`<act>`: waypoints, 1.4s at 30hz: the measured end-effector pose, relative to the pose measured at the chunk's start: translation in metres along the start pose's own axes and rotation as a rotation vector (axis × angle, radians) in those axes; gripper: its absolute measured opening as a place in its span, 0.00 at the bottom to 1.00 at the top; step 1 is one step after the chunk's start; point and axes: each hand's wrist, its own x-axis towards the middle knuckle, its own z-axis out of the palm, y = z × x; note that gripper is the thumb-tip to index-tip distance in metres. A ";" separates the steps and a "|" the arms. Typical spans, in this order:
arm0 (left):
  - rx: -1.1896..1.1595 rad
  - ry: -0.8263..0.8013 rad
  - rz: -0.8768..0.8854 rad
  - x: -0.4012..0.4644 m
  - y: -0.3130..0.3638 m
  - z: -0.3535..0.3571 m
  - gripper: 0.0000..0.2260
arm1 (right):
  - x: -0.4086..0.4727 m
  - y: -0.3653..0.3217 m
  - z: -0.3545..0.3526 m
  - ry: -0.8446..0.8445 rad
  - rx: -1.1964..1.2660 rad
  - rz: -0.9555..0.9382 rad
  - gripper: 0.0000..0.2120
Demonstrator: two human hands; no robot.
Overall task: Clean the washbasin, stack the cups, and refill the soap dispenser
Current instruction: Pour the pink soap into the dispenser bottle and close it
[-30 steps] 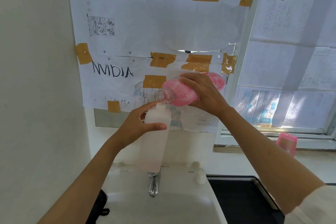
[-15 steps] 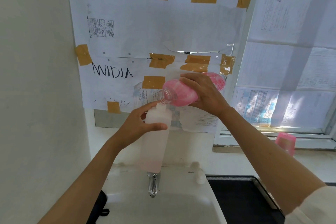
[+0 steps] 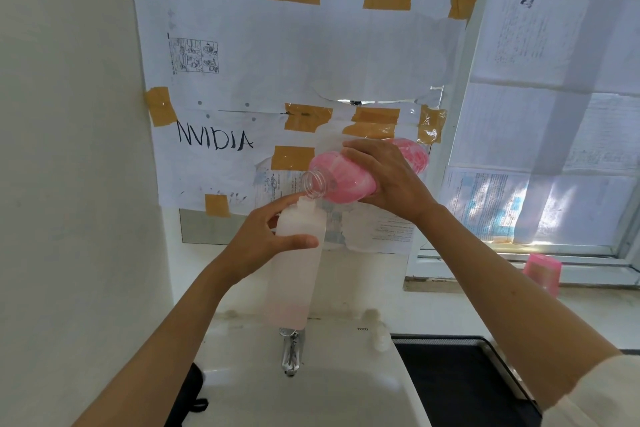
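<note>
Pink refill bottle gripped in right hand, tilted over white dispenser held by left hand.

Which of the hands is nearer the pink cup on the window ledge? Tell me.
Right. The right hand, holding the pink bottle, is up and left of the pink cup; the left hand, gripping the dispenser bottle, lies farther left.
</note>
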 end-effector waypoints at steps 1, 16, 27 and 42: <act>-0.004 -0.001 0.001 0.000 0.000 0.000 0.25 | 0.000 0.000 0.000 -0.004 0.000 0.000 0.31; 0.010 0.003 -0.021 0.002 -0.002 -0.002 0.26 | 0.001 0.001 0.001 -0.013 0.000 -0.009 0.31; -0.002 -0.007 -0.016 0.004 -0.002 -0.002 0.26 | 0.000 0.004 0.005 -0.010 -0.006 -0.011 0.33; 0.021 -0.021 -0.024 0.006 -0.003 0.001 0.25 | -0.005 0.008 0.005 0.017 -0.018 -0.035 0.30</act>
